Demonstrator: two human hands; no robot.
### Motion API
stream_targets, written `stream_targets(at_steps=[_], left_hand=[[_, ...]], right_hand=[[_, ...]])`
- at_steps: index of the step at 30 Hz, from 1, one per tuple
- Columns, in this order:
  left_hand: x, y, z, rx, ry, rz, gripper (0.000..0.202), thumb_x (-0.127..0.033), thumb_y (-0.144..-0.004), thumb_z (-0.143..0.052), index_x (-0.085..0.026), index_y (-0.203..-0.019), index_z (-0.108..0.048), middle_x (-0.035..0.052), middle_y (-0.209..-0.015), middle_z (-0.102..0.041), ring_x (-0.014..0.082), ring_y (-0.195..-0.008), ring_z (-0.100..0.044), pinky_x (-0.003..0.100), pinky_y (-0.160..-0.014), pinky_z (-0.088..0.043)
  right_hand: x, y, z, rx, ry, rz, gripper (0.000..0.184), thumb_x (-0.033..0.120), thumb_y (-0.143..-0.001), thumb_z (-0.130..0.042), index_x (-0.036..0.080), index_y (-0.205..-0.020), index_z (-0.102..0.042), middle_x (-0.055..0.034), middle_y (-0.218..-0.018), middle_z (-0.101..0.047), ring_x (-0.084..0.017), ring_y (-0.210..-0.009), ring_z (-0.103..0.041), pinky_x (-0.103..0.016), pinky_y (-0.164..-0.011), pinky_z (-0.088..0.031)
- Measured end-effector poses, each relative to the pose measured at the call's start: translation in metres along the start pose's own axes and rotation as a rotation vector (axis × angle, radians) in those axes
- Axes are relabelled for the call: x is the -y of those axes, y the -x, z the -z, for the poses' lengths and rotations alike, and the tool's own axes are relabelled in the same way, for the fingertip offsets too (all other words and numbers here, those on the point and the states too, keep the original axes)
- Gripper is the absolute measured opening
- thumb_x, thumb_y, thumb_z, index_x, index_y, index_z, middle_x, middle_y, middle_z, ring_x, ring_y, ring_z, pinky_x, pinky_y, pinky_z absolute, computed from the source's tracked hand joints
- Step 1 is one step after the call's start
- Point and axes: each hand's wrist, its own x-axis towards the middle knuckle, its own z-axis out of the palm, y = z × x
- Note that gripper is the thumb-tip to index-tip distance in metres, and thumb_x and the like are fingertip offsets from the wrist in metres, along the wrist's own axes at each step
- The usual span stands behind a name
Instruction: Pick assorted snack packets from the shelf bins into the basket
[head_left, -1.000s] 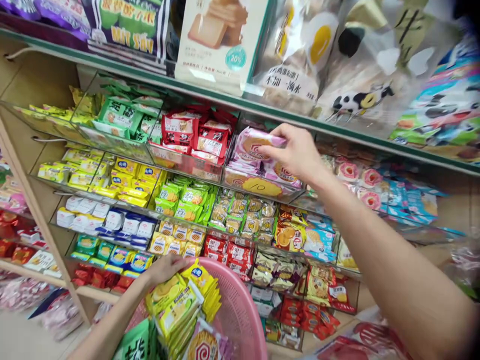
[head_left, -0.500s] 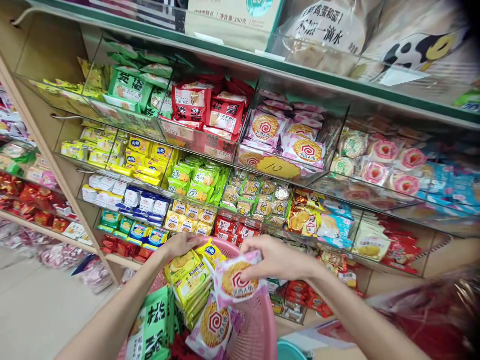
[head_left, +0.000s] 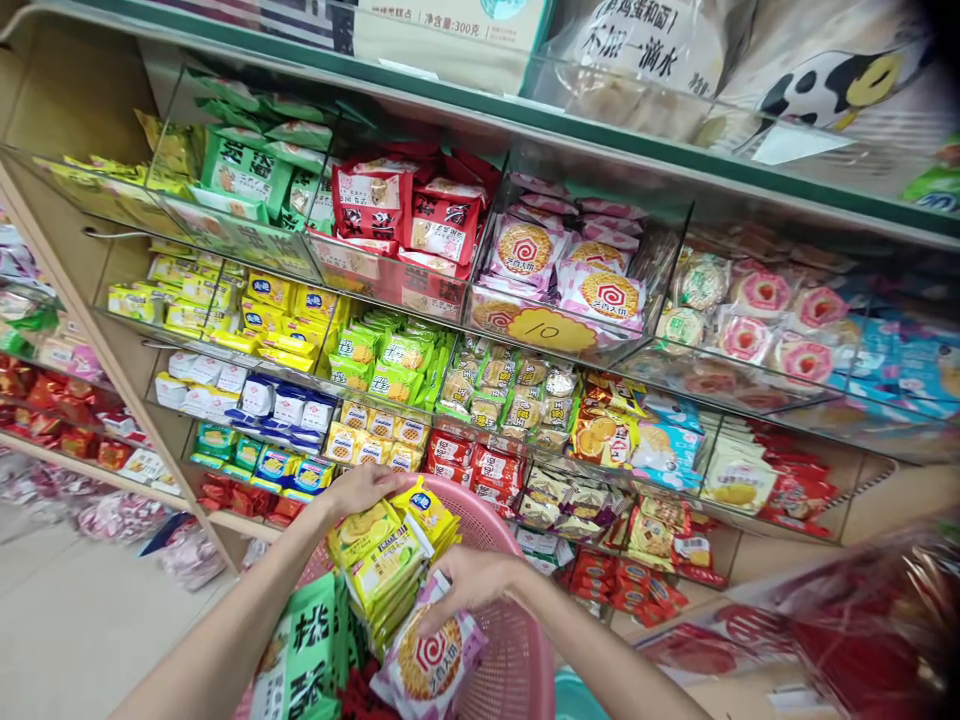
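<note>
A pink plastic basket [head_left: 517, 640] sits low in front of me. My left hand [head_left: 364, 490] grips its far left rim, fingertips partly hidden. Inside the basket, my right hand [head_left: 476, 578] is closed on a pink-and-white biscuit packet [head_left: 439, 655] with a round biscuit printed on it, thumb on the front. To the left of that packet stands a stack of yellow biscuit packets [head_left: 379, 575]. Green packets [head_left: 300, 640] with black lettering lie nearest me on the left, and a bit of red packaging [head_left: 367, 695] shows at the bottom.
Shelves with clear dividers hold many wrapped snacks. Matching pink-and-white packets [head_left: 600, 285] stand in a bin with a yellow price tag [head_left: 551, 328]. Red packets [head_left: 442, 220] are left of it. A glass shelf edge [head_left: 480, 95] crosses above. A teal container [head_left: 577, 695] is below right.
My right hand has moved down and left with a pink-and-white packet, from above the basket onto the similar packet inside. My left hand stays on the rim.
</note>
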Motion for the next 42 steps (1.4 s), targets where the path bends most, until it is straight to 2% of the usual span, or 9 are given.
stream_targets(at_steps=[6,11,16,19,23,27,31,35,42], left_hand=[[0.002,0.000,0.000,0.005,-0.012,-0.013,0.059,-0.072,-0.075,-0.039,-0.019,-0.075,-0.065,-0.0006,-0.066,-0.061,0.0163,-0.063,-0.053,0.021,-0.056,-0.032],[-0.001,0.000,-0.001,-0.002,-0.029,0.012,0.059,-0.072,-0.074,-0.040,-0.019,-0.076,-0.067,0.0005,-0.068,-0.063,0.0184,-0.067,-0.055,0.022,-0.058,-0.033],[-0.002,-0.004,-0.004,0.044,0.023,-0.009,0.062,-0.072,-0.074,-0.040,-0.018,-0.085,-0.069,0.0013,-0.075,-0.067,0.0200,-0.072,-0.057,0.022,-0.059,-0.034],[-0.004,-0.003,-0.004,0.053,0.046,-0.009,0.061,-0.071,-0.074,-0.041,-0.019,-0.089,-0.070,0.0009,-0.078,-0.069,0.0207,-0.074,-0.057,0.022,-0.061,-0.035],[-0.009,-0.001,-0.003,0.040,0.045,-0.002,0.059,-0.069,-0.072,-0.045,-0.019,-0.090,-0.070,0.0003,-0.074,-0.069,0.0208,-0.072,-0.057,0.023,-0.060,-0.035],[-0.013,-0.002,-0.004,0.050,0.004,-0.010,0.060,-0.070,-0.072,-0.044,-0.019,-0.089,-0.070,0.0005,-0.074,-0.068,0.0212,-0.073,-0.058,0.023,-0.060,-0.036],[-0.015,-0.003,-0.005,0.051,-0.022,-0.028,0.059,-0.070,-0.073,-0.042,-0.020,-0.086,-0.069,0.0000,-0.073,-0.068,0.0208,-0.072,-0.058,0.024,-0.060,-0.035],[-0.017,-0.003,-0.005,0.049,0.002,-0.034,0.057,-0.070,-0.071,-0.044,-0.020,-0.084,-0.069,-0.0008,-0.070,-0.066,0.0193,-0.067,-0.056,0.024,-0.058,-0.033],[-0.019,-0.003,-0.004,0.066,0.004,-0.044,0.056,-0.068,-0.073,-0.044,-0.019,-0.084,-0.069,-0.0009,-0.070,-0.066,0.0189,-0.067,-0.056,0.023,-0.057,-0.032]], right_hand=[[-0.028,0.005,-0.017,-0.238,-0.293,-0.071,0.048,0.048,-0.049,-0.080,0.013,-0.080,-0.066,0.0017,-0.071,-0.061,-0.009,-0.061,-0.050,-0.022,-0.060,-0.040],[-0.016,0.021,-0.035,-0.413,-0.025,0.027,0.025,0.034,-0.072,-0.065,0.015,-0.088,-0.065,0.0036,-0.070,-0.056,-0.009,-0.062,-0.045,-0.021,-0.055,-0.034],[0.002,0.036,-0.042,-0.577,0.256,-0.032,0.026,0.035,-0.076,-0.060,0.018,-0.095,-0.064,-0.0032,-0.092,-0.059,-0.017,-0.085,-0.053,-0.026,-0.073,-0.040],[0.006,0.058,-0.041,-0.680,0.390,-0.057,0.018,0.022,-0.082,-0.048,0.018,-0.095,-0.060,-0.0058,-0.098,-0.061,-0.018,-0.094,-0.054,-0.028,-0.081,-0.040],[0.003,0.088,-0.049,-0.401,0.652,-0.181,0.026,0.006,-0.072,-0.042,0.017,-0.079,-0.064,-0.0058,-0.085,-0.067,-0.019,-0.085,-0.061,-0.030,-0.077,-0.043],[-0.011,0.087,-0.071,-0.132,0.805,-0.372,0.018,0.019,-0.072,-0.057,0.015,-0.085,-0.069,-0.0119,-0.089,-0.070,-0.028,-0.091,-0.064,-0.039,-0.087,-0.044],[-0.043,0.062,-0.088,-0.077,0.852,-0.407,0.034,0.033,-0.066,-0.068,0.018,-0.096,-0.069,-0.0124,-0.103,-0.068,-0.032,-0.102,-0.060,-0.044,-0.095,-0.039],[-0.068,0.045,-0.095,-0.156,0.858,-0.240,0.027,0.029,-0.064,-0.064,0.028,-0.091,-0.071,-0.0027,-0.094,-0.071,-0.028,-0.095,-0.063,-0.037,-0.084,-0.046],[-0.069,0.036,-0.103,-0.209,0.817,-0.172,0.029,0.025,-0.061,-0.060,0.037,-0.086,-0.071,0.0032,-0.088,-0.071,-0.028,-0.095,-0.062,-0.035,-0.074,-0.048]])
